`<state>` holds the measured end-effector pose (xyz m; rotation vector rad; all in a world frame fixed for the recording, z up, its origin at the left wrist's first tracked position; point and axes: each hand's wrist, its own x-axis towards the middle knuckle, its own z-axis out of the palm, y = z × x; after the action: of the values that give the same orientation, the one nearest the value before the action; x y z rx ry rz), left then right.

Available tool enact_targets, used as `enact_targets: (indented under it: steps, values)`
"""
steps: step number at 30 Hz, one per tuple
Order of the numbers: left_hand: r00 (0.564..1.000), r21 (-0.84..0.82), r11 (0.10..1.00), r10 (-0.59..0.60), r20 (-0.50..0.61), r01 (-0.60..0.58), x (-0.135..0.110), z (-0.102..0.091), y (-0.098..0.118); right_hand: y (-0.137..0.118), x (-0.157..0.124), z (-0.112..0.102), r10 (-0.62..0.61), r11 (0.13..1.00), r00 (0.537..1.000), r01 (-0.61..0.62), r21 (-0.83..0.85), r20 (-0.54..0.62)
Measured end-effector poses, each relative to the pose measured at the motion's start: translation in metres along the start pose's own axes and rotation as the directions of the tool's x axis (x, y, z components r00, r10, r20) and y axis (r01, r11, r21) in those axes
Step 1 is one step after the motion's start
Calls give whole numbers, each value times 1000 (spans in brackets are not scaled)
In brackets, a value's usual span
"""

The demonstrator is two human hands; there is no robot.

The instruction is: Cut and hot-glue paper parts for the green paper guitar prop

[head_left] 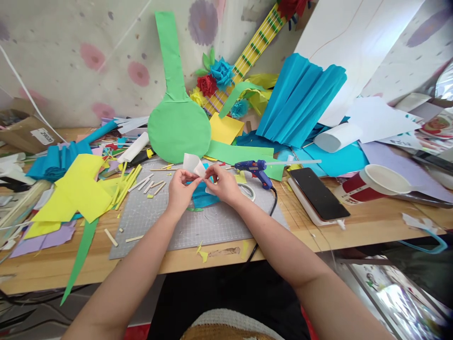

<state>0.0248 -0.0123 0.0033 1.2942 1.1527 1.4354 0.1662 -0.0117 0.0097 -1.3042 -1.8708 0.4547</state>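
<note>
My left hand [182, 189] and my right hand [222, 183] meet over the grey cutting mat [148, 231], thumbs and fingers pinched close together. Between them is a small white piece of paper [193, 163], its upper part sticking up above the fingertips. Both hands are closed on it. Beneath the hands lies a piece of blue paper [202, 199] on the mat, partly covered by the fingers. A roll of tape [248, 191] sits just right of my right hand. Beyond it is a blue glue gun [253, 166] with a stick in its back.
A green banjo-shaped cutout [180, 127] leans at the back beside a yellow paper guitar neck [260, 40]. Pleated blue paper [300, 101] stands right of them. A phone [318, 193] and paper cup [375, 182] are at right; yellow paper [76, 189] and strips lie left.
</note>
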Motion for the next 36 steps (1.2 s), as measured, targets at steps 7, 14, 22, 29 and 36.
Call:
enact_targets:
  steps: [7,14,22,29,36]
  values:
    - [998,-121,991,-60,31,63,-1,-1,8,-9,-1,-4,-116,986,992,108,-129,-53]
    - [999,-133,991,-37,-17,34,-1,-1,9,-6,0,-3,-183,979,982,178,-103,-49]
    - [997,-99,994,-57,-43,53,-2,0,6,-4,0,-1,-186,977,982,181,-114,-35]
    - [998,-130,990,-56,-36,51,-2,-1,5,-6,0,-2,-181,980,983,177,-94,-34]
    - [988,-254,964,-113,-107,83,1,-1,12,-10,0,-7,-178,983,979,174,-52,-97]
